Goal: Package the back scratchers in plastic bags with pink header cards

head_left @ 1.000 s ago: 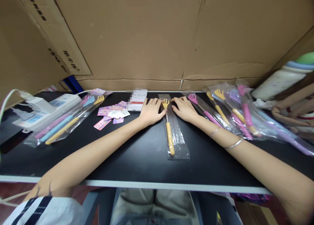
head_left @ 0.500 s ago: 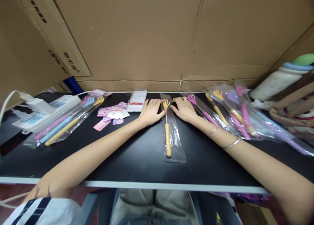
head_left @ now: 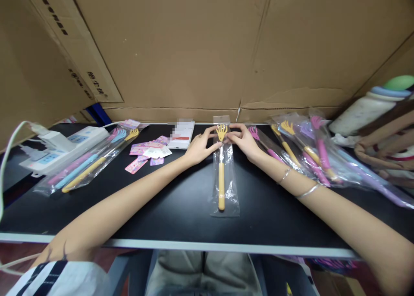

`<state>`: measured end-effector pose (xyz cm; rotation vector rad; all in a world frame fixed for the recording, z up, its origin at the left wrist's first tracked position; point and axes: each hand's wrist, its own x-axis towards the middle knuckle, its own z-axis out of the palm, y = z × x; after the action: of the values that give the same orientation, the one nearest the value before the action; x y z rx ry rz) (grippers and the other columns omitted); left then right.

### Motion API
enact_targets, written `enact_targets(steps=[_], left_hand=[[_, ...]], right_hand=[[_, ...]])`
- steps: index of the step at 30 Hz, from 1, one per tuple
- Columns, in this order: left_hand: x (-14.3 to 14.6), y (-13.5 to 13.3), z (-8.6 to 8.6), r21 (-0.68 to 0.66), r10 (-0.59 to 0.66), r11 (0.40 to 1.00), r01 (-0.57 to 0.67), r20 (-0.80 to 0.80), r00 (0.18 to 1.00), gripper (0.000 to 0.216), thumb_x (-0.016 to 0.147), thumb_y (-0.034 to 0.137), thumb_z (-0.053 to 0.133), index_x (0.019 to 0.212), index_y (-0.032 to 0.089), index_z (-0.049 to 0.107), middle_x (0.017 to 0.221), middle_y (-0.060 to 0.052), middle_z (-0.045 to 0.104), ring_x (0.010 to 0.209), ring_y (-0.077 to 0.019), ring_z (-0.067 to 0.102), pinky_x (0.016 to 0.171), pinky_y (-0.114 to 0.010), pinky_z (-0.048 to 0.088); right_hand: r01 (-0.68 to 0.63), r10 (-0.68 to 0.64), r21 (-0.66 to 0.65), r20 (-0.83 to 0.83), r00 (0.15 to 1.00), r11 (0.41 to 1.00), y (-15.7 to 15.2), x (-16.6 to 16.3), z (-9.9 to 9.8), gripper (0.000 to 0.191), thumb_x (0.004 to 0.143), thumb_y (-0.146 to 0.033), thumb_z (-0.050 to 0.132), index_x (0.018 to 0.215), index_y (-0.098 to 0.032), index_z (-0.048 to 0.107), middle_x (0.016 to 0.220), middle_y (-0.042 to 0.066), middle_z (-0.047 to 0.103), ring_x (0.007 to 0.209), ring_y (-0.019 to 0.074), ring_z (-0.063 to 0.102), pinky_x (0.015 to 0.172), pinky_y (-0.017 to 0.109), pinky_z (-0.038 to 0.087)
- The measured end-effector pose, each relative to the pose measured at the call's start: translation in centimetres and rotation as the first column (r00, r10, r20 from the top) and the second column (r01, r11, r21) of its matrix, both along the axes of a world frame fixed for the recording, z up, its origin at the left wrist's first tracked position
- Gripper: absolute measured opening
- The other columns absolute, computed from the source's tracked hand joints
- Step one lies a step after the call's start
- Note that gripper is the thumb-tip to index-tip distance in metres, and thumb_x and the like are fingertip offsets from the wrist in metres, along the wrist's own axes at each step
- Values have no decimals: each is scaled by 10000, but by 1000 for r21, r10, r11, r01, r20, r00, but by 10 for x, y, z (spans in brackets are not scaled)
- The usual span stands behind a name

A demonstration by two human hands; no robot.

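On either side of one yellow back scratcher [head_left: 221, 184], at its head end: left hand [head_left: 201, 148] and right hand [head_left: 245, 142].

Left grip: thumb and forefinger curved, tips a little apart at the bag's edge. Right grip: the same, mirrored. Whether the tips pinch and lift the film or merely rest against it, the view does not settle.

Yellow back scratcher: inside a clear bag [head_left: 231, 201], centred over the black worktop [head_left: 161, 205]; hand-shaped head away from the person, handle toward the near edge.

Handling, as judged: light, matched pressure from both sides should hold the bag straight; an uneven pull would likely skew it or crease the film.

Outward left: phone [head_left: 183, 134]; overlapping printed cards [head_left: 137, 148] near it; three bagged scratchers [head_left: 76, 170], pink, blue and yellow, beside a white power strip [head_left: 63, 154].

Outward right: overlapping bagged scratchers [head_left: 322, 151], several colours; beyond them, a pale bottle [head_left: 365, 113].

Backdrop: cardboard [head_left: 181, 50].
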<state>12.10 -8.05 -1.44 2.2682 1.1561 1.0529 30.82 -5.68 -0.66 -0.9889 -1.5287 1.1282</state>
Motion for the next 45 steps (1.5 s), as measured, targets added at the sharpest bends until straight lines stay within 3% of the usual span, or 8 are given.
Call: enact_targets(steps=[6,10,14,19,27,30,36,45], left_hand=[[7,-10,9,-201,-78,972,124,222,972,595,854,387,550,1356,175,311,876,-30,686,919,-171,660,886,-334,474],[9,-11,17,-237,-55,958,159,394,918,530,830,330,577,1294,188,363,805,-11,669,777,-133,656,741,-268,506],[0,-2,29,-271,53,958,94,491,870,531,824,328,583,1285,234,338,872,-28,675,692,-115,638,581,-216,512],[-16,8,47,-118,135,989,-85,527,839,551,814,384,614,1278,287,334,1025,-48,648,807,-154,670,565,-214,520],[-33,9,64,7,202,967,-256,595,778,562,829,465,600,1290,303,323,1048,-49,637,877,-186,666,639,-268,538],[-34,9,63,4,222,961,-275,580,784,529,852,479,561,1297,312,329,1109,-67,635,880,-178,663,673,-280,543],[-37,9,64,26,223,959,-282,544,809,530,850,497,543,1309,317,347,1123,-69,630,913,-182,655,683,-276,541],[-46,4,76,107,178,956,-273,530,829,628,800,501,597,1348,398,308,1348,-23,509,933,-176,634,701,-280,536]], right_hand=[[-18,17,-58,-26,1000,998,-4,-2,5,373,745,-265,638,1052,-210,433,856,16,673,740,137,650,810,340,518],[-67,58,-170,-56,997,983,-4,-1,6,213,868,-333,546,1013,-213,448,839,23,679,656,119,654,760,323,545],[-182,187,-245,-2,982,952,-7,-1,8,160,908,-297,503,1030,-214,443,806,24,690,591,117,658,688,309,563],[-342,381,-327,61,923,881,-15,-3,16,202,861,-225,564,1044,-196,485,814,22,693,637,115,676,683,281,577],[-625,678,-379,9,735,683,-25,1,30,381,829,-289,638,1128,-178,429,963,83,706,859,198,706,915,433,515],[-671,722,-364,4,692,646,-28,2,32,428,806,-303,676,1136,-177,433,951,60,684,846,187,699,892,417,522],[-693,746,-314,87,660,649,-29,0,34,331,831,-394,640,1009,-173,471,804,5,645,718,135,666,734,299,537],[-737,851,-427,225,475,524,-19,18,48,381,851,-371,614,1144,-151,507,897,58,681,758,153,680,750,314,530]])
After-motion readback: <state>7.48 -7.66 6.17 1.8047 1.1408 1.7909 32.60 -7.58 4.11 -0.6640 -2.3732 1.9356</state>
